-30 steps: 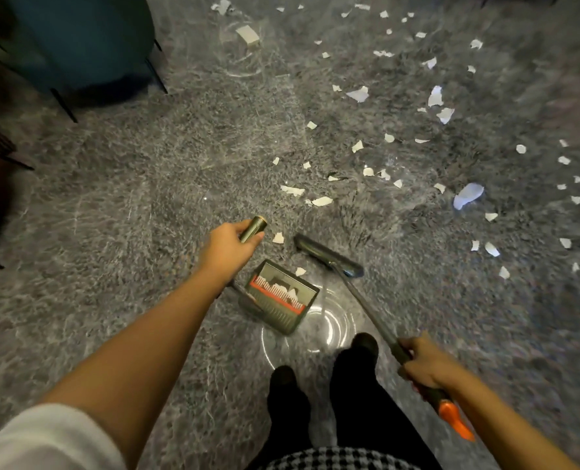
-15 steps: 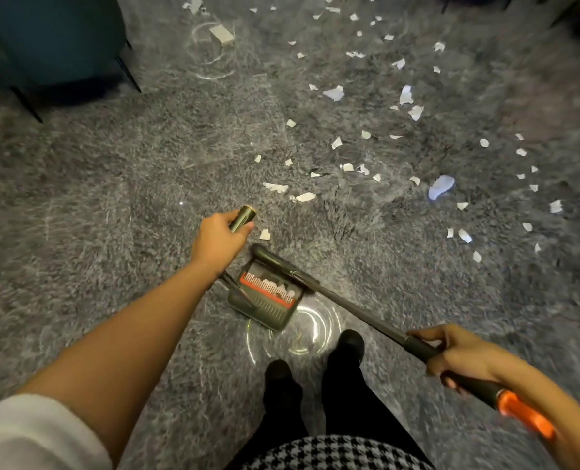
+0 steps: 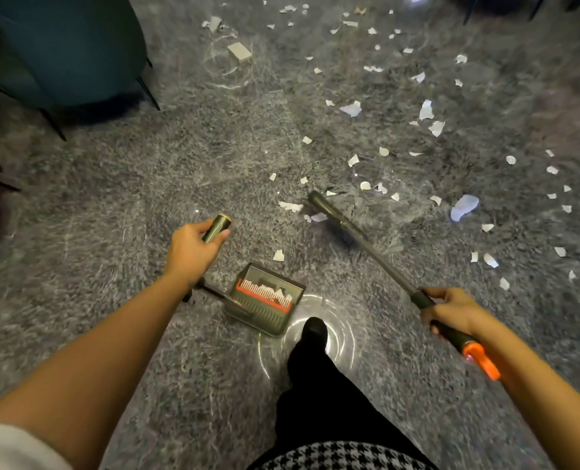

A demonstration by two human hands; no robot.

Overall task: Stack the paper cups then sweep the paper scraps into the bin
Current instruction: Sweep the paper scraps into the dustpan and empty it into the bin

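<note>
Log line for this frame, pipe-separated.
left hand grips dark long-handled dustpan | right hand grips black broom with orange tip | broom head beyond pan near white paper scraps

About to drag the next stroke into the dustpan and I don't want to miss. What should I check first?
1. Left hand gripping the dustpan handle: ok.
2. Right hand gripping the broom: ok.
3. Broom head set beyond the nearest scrap: ok.
4. Dustpan lip flat on the carpet: cannot tell.
5. Shoe clear of the dustpan: cannot tell; the toe sits right by its near edge.
6. Scraps all gathered: not ok; many lie farther out.
</note>
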